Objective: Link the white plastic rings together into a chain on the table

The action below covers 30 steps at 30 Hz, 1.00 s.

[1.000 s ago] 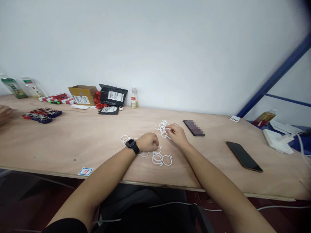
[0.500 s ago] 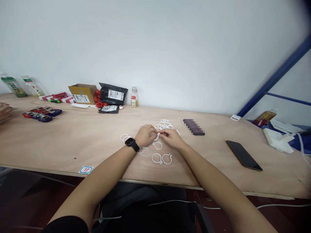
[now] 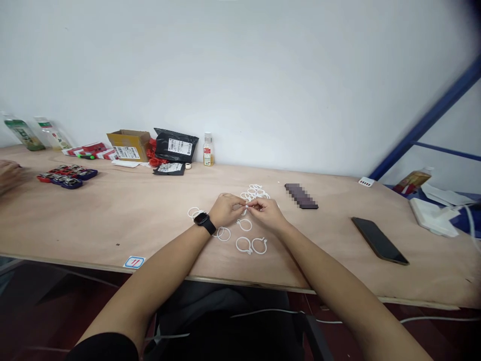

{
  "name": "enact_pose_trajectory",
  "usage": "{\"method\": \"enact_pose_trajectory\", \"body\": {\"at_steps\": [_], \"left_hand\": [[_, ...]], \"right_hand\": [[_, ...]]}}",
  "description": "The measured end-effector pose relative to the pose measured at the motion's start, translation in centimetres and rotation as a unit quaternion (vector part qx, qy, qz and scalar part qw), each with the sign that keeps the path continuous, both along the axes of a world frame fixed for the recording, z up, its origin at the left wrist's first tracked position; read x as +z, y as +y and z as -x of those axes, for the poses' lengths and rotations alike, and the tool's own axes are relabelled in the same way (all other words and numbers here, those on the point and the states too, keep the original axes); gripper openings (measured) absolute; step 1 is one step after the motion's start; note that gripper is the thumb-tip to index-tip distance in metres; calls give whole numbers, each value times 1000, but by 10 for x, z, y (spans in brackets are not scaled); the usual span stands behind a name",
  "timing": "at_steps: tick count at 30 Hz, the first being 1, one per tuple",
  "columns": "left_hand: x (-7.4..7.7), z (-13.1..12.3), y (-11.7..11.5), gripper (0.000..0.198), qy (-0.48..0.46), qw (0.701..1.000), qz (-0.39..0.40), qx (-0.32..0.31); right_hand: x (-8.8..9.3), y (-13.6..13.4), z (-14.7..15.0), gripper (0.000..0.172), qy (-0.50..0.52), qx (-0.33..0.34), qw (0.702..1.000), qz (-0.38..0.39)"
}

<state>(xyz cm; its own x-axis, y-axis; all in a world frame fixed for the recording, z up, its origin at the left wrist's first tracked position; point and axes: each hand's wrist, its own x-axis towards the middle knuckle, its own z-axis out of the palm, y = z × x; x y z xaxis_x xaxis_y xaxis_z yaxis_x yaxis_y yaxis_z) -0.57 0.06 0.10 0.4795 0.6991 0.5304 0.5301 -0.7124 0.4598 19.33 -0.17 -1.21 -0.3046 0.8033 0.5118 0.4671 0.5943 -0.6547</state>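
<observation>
My left hand (image 3: 227,209) and my right hand (image 3: 266,212) meet fingertip to fingertip above the table. Between them they pinch a small white plastic ring (image 3: 245,212), mostly hidden by the fingers. Just below lies another white ring (image 3: 245,225) with a small clasp or eyelet on its rim. Closer to the table edge, a white ring (image 3: 243,245) and an open white ring (image 3: 259,245) lie side by side. More rings (image 3: 224,234) rest by my left wrist, and a pile of white rings (image 3: 255,192) is behind my hands.
On the wooden table (image 3: 158,210), a black phone (image 3: 379,240) and a blurred dark object (image 3: 301,196) lie to the right. A cardboard box (image 3: 130,145), black parcel (image 3: 176,145) and small bottle (image 3: 208,149) stand along the wall. Another person's hand (image 3: 9,174) is at the far left.
My fingertips have drawn closer together over the ring, covering more of it. The other rings lie as before; the whole view has shifted very slightly.
</observation>
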Motion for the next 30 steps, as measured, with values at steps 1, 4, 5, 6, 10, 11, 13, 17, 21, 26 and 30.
{"method": "enact_pose_trajectory", "body": {"at_steps": [1, 4, 5, 6, 10, 11, 13, 17, 21, 26, 30], "left_hand": [[0, 0, 0, 18, 0, 1000, 2, -1], [-1, 0, 1, 17, -1, 1000, 7, 0], [-1, 0, 1, 17, 0, 1000, 9, -1], [-1, 0, 0, 17, 1, 1000, 10, -1], [0, 0, -1, 16, 14, 1000, 13, 1], [0, 0, -1, 16, 16, 1000, 13, 1], [-1, -1, -1, 16, 15, 1000, 10, 2], [-1, -1, 1, 19, -4, 999, -13, 35], [1, 3, 1, 29, 25, 999, -7, 30], [-3, 5, -3, 27, 176, 982, 65, -8], [-5, 2, -4, 14, 202, 977, 61, 19]], "right_hand": [[0, 0, 0, 12, -6, 2, 1000, -5], [0, 0, 0, 12, -24, 5, 999, -20], [-1, 1, 0, 12, -27, 6, 999, -25], [-1, 1, 0, 12, -26, 6, 999, -29], [-2, 1, 1, 13, -25, 7, 999, -34], [-2, 1, 1, 13, -27, 5, 999, -35], [-1, 0, 1, 14, -32, 2, 999, -40], [4, 1, -2, 17, -65, -35, 992, -103], [6, 9, -12, 24, -114, -118, 974, -159], [5, 16, -22, 24, -88, -129, 980, -126], [6, 11, -17, 18, -62, -78, 989, -109]]}}
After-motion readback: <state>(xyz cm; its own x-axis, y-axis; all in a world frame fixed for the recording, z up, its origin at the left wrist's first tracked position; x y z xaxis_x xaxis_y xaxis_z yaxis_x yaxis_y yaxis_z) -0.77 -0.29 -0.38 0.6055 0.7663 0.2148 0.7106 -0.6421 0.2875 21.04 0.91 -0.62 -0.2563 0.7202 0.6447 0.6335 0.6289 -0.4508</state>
